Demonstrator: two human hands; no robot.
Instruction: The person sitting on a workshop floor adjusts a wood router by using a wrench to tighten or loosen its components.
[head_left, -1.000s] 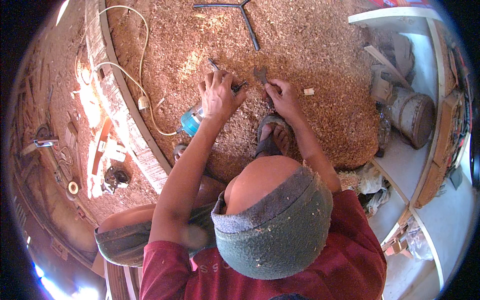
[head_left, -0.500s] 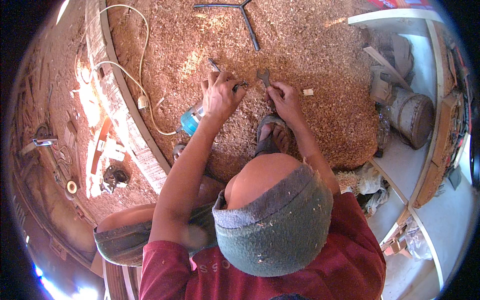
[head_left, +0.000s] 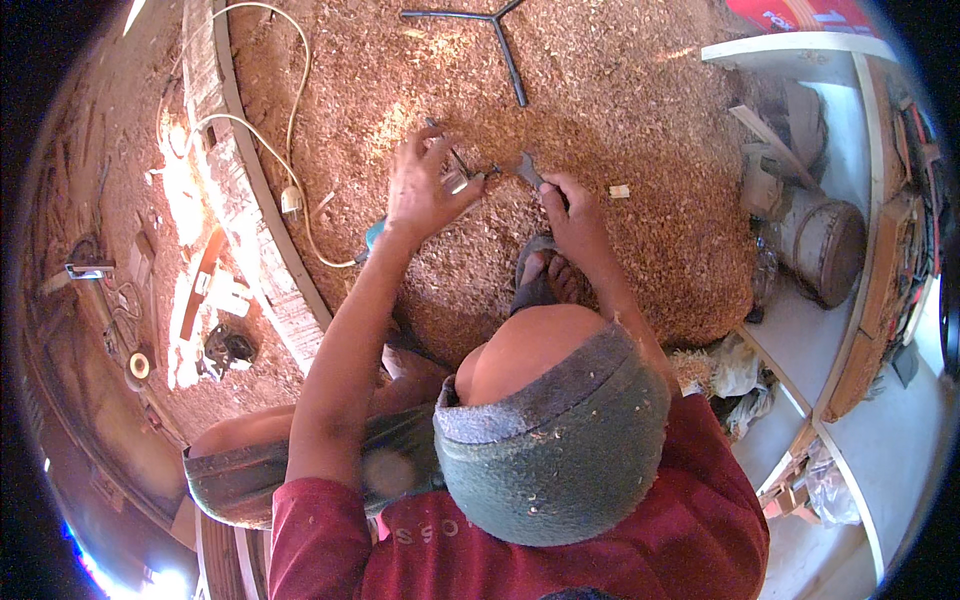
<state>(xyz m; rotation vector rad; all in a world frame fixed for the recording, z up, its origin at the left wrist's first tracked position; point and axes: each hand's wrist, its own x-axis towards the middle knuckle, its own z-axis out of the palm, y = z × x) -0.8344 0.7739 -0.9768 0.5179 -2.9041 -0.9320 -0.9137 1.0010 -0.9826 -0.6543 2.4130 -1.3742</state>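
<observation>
Wrench in hand, seated on nothing I can make out

I judge the work only partly along: the wrench (head_left: 528,172) is picked up and the power tool (head_left: 375,232) lies on the wood shavings (head_left: 640,260), but I see no sign of the wrench fitted to anything. How much remains, I cannot tell from here.

My right hand (head_left: 575,215) has its fingers closed around the wrench's handle, the open end pointing away past the fingertips, just beside the tool's metal end. The tool sits under my left hand (head_left: 418,195), mostly hidden, with metal showing between the spread thumb and forefinger; whether those fingers grip it, I cannot tell. The black three-armed rod (head_left: 513,70) lies well apart, beyond both hands.
</observation>
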